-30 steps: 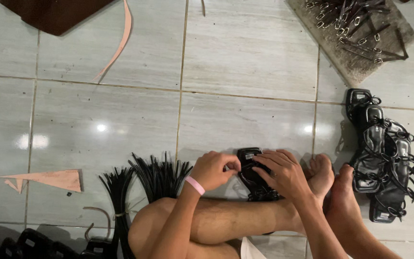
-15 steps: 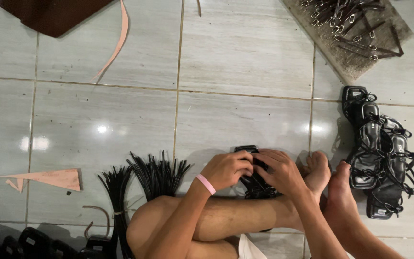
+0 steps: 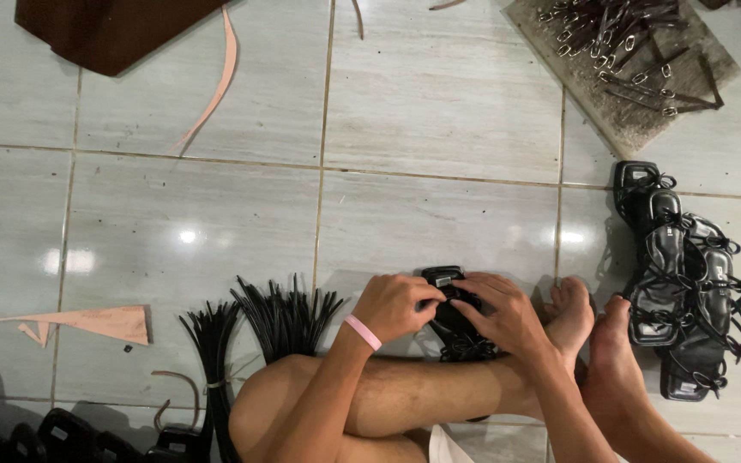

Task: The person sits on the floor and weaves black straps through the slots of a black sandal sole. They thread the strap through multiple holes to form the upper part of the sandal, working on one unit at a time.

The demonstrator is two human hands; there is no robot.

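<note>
Both hands have closed in: left hand (image 3: 394,304) now beside right hand (image 3: 499,310), fingers pinching straps of the black sandal (image 3: 454,319), propped on the shin near centre; strap work continuing, bundles (image 3: 280,321) left untouched

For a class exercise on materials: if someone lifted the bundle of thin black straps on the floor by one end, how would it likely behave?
The bundle of black straps would probably droop: the strands are thin and fan out loosely at their free ends. It looks light for its size, being only slim cords. Where the ends splay apart, some strands may slip out.
</note>
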